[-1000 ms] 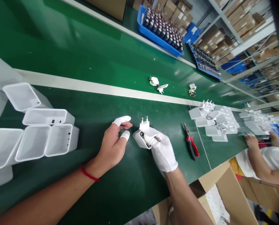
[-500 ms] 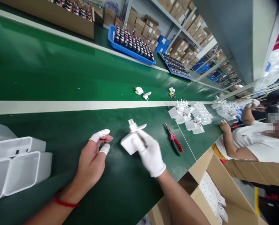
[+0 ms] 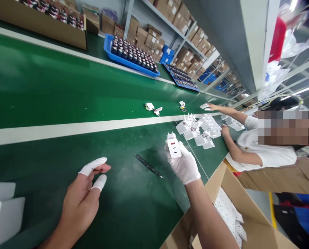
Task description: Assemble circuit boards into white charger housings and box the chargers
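Note:
My right hand point(image 3: 184, 165), in a white glove, is closed around a white charger point(image 3: 173, 147) with its port face toward me and its plug pins pointing away. My left hand point(image 3: 83, 195) hovers over the green belt point(image 3: 53, 93), fingers loosely apart and holding nothing; white finger cots cover two fingertips. A thin dark pair of tweezers point(image 3: 149, 166) lies on the belt between my hands.
White empty housings point(image 3: 2, 216) sit at the left edge. A cluster of white charger parts point(image 3: 198, 129) lies to the right, where a co-worker's hands point(image 3: 223, 129) work. Blue trays point(image 3: 130, 55) stand at the far side. An open cardboard box point(image 3: 229, 211) is below right.
My right hand has turned the charger so its port face shows and moved it right. The view swung right; the housings slid to the left edge and the red-handled pliers left view.

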A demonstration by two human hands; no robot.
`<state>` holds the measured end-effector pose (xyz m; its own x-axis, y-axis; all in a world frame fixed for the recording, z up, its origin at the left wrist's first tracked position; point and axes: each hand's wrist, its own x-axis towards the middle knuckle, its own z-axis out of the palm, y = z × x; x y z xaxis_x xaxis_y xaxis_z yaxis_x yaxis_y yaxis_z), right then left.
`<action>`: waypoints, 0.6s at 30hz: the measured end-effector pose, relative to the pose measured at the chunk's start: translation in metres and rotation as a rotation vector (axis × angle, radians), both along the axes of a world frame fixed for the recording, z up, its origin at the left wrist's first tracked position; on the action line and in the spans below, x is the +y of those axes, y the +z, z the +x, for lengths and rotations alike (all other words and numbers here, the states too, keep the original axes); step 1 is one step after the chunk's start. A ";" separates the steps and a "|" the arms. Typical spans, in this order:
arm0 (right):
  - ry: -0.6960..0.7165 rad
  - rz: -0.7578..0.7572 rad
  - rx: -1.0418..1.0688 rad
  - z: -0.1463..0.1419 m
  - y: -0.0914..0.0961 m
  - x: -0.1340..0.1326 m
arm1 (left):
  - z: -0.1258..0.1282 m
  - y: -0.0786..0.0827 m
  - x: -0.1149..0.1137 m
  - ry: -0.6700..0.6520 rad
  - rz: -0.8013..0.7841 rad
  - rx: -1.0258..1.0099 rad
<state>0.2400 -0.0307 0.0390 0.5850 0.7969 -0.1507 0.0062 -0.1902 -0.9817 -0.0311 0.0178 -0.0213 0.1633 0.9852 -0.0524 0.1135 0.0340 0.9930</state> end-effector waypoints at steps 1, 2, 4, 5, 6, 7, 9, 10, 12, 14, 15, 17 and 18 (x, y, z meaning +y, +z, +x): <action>-0.039 -0.024 -0.112 0.008 -0.001 -0.004 | 0.000 -0.001 0.000 0.000 0.007 0.010; -0.092 -0.050 -0.238 0.018 -0.002 -0.008 | 0.000 -0.001 0.000 -0.002 0.009 0.020; -0.230 -0.104 -0.495 0.045 -0.003 -0.019 | -0.001 -0.003 0.000 -0.009 0.007 0.032; -0.300 -0.134 -0.605 0.061 -0.004 -0.024 | -0.001 -0.003 0.000 -0.019 0.007 0.042; -0.367 -0.172 -0.707 0.078 -0.007 -0.028 | -0.002 -0.004 0.000 -0.035 0.007 0.057; -0.412 -0.214 -0.793 0.094 -0.010 -0.032 | -0.002 -0.005 0.000 -0.053 0.013 0.077; -0.436 -0.296 -0.919 0.124 -0.018 -0.036 | -0.004 -0.007 0.000 -0.088 0.042 0.125; -0.430 -0.327 -0.966 0.136 -0.022 -0.037 | -0.004 -0.008 0.001 -0.102 0.062 0.149; -0.424 -0.358 -1.056 0.151 -0.026 -0.039 | -0.005 -0.009 0.001 -0.107 0.110 0.189; -0.469 -0.342 -1.159 0.155 -0.025 -0.040 | -0.006 -0.009 0.000 -0.104 0.159 0.229; -0.502 -0.319 -1.216 0.153 -0.021 -0.038 | -0.006 -0.009 0.000 -0.102 0.186 0.249; -0.540 -0.259 -1.327 0.142 -0.013 -0.031 | -0.007 -0.010 0.000 -0.103 0.245 0.288; -0.516 -0.231 -1.376 0.134 -0.008 -0.023 | -0.008 -0.010 0.001 -0.112 0.279 0.307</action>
<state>0.3741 -0.0536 0.0308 0.5731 0.4986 0.6504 0.7666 -0.6068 -0.2103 -0.0392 0.0185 -0.0315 0.2881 0.9457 0.1503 0.3934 -0.2600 0.8819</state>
